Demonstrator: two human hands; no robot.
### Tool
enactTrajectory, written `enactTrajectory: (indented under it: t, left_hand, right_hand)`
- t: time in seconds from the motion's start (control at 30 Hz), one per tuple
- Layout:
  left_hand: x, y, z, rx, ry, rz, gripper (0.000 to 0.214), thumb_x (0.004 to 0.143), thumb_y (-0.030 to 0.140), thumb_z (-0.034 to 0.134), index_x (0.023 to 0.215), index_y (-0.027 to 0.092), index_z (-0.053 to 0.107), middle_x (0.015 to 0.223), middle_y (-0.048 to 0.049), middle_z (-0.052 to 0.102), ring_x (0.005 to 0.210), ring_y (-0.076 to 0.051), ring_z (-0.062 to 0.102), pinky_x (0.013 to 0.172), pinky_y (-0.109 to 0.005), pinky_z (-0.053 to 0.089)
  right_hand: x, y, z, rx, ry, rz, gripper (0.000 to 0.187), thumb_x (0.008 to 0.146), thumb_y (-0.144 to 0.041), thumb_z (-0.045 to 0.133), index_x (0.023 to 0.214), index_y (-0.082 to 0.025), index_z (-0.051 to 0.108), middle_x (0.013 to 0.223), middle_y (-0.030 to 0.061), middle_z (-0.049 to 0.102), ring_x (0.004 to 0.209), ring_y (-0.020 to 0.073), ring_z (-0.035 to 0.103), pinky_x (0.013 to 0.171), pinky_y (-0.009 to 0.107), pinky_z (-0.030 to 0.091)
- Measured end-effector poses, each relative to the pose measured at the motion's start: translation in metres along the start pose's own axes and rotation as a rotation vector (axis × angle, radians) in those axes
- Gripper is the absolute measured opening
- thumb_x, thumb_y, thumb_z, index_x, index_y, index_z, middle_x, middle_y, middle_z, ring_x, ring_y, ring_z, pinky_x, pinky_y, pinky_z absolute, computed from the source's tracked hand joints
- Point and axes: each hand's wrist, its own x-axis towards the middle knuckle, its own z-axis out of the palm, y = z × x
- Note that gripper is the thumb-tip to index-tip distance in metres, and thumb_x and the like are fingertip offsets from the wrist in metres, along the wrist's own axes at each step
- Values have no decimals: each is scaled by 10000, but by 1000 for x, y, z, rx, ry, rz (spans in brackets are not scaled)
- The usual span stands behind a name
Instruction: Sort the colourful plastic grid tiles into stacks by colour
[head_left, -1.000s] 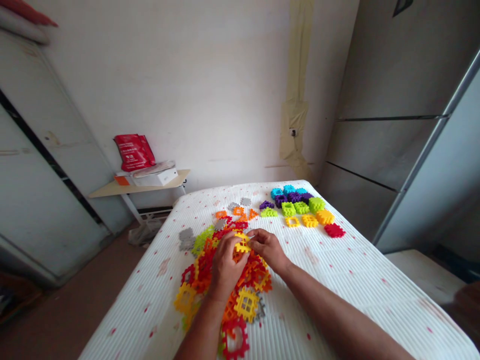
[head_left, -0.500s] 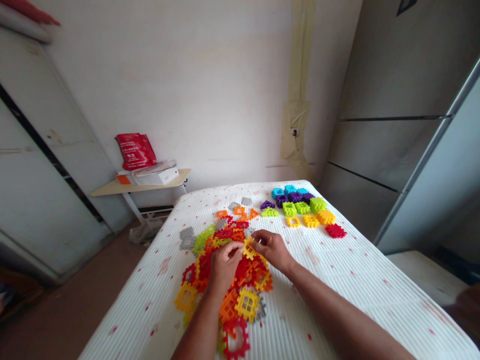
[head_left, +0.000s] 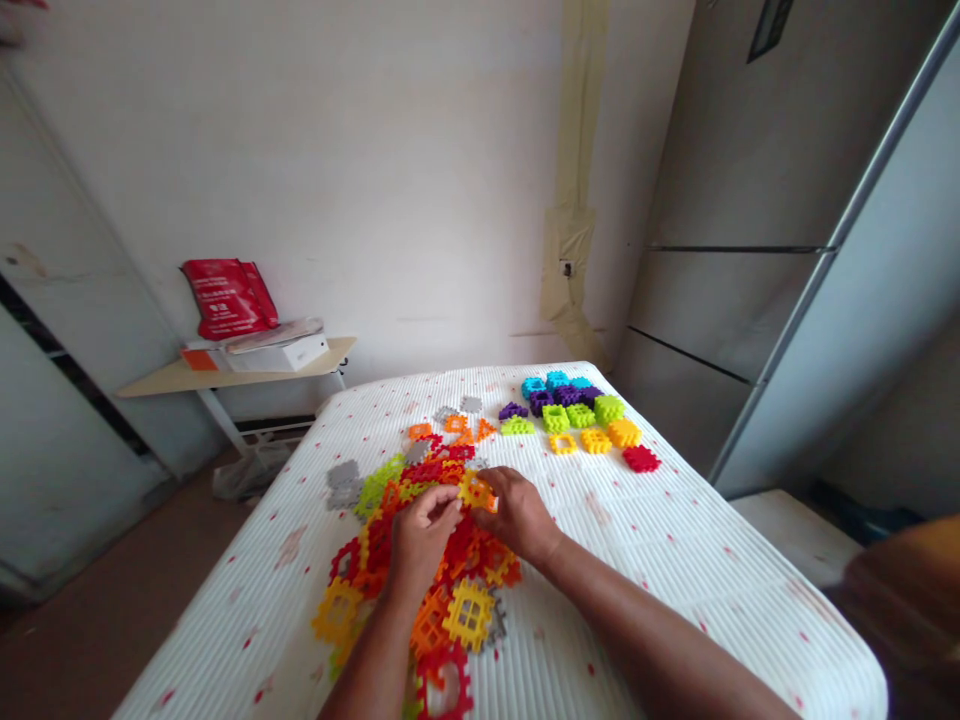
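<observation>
Above the heaped pile of interlocking plastic building tiles, my right hand grips a yellow building tile. An orange patch shows on that tile's right side, by my right fingers; whether it is a separate tile I cannot tell. My left hand has its fingers pinched together at the yellow tile's left edge. Beneath both hands lie red and orange tiles, partly hidden by my arms. Nearer me are a yellow window tile and a red frame tile.
Tiles stand sorted in coloured stacks at the table's far right: blue, purple, green, yellow and red. Grey tiles lie left of the pile. A side table with a red bag stands against the wall.
The view has shifted, so the table sits further left in the picture. The yellow tile has turned between my hands, and orange now shows beside my right fingers.
</observation>
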Motion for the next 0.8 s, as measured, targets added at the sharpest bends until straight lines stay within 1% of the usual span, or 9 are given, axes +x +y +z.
enactTrajectory:
  t: [0.1,0.17,0.23,0.27,0.37,0.43,0.53,0.7,0.8]
  left_hand:
    - [0,-1,-2,36,18,34,273,661,351,635,871,180,675,766,-29,693,633,-162,630,599,-268,514]
    - [1,-3,-4,85,28,72,238,670,346,635,843,190,684,753,-28,695,652,-168,636,636,-273,516]
    - [2,-4,-6,116,28,97,205,666,346,638,797,197,692,735,-29,696,664,-178,638,656,-280,517]
    - [2,-3,-7,122,26,102,198,664,348,637,782,200,695,729,-31,697,666,-182,639,658,-283,517]
    - [2,-2,-7,131,15,103,197,671,357,625,772,204,697,723,-31,698,656,-185,637,654,-287,518]
    - [2,-2,-6,136,14,101,197,671,360,622,769,205,695,718,-30,697,645,-184,635,650,-286,517]
    - [2,-2,-6,135,16,98,202,666,364,623,772,207,694,704,-26,694,640,-185,636,644,-284,515]
    - [2,-1,-7,152,14,103,210,670,368,619,778,204,693,703,-27,695,636,-184,638,633,-279,512]
    - [2,-2,-8,166,10,115,210,679,369,613,782,204,692,700,-28,695,634,-185,640,629,-280,513]
  right_hand:
    - [7,17,-14,-85,100,25,373,758,-262,617,1119,-174,588,1062,86,630,984,206,551,875,306,427]
    - [12,35,-30,-203,188,89,345,783,-279,588,1111,-172,595,1084,94,622,1017,223,530,903,326,401]
    - [14,59,-46,-346,264,215,348,807,-288,552,1124,-150,590,1106,109,610,1036,236,517,906,332,384]
    - [13,71,-54,-411,279,279,347,818,-293,534,1128,-144,588,1110,112,608,1037,239,516,900,331,380]
    - [8,103,-70,-550,294,474,372,846,-331,492,1155,-140,572,1112,117,605,1034,240,524,850,317,388]
    - [4,116,-75,-609,280,581,378,854,-354,475,1152,-145,575,1098,121,611,1021,245,534,807,313,395]
    - [1,123,-78,-666,266,660,373,854,-374,465,1123,-149,591,1076,127,620,1008,258,542,769,318,396]
    - [1,125,-77,-683,210,733,364,851,-370,467,1092,-136,606,1043,147,634,978,261,562,742,325,398]
    - [0,127,-75,-678,185,748,352,854,-369,468,1076,-138,613,1027,149,643,964,253,573,736,316,402]
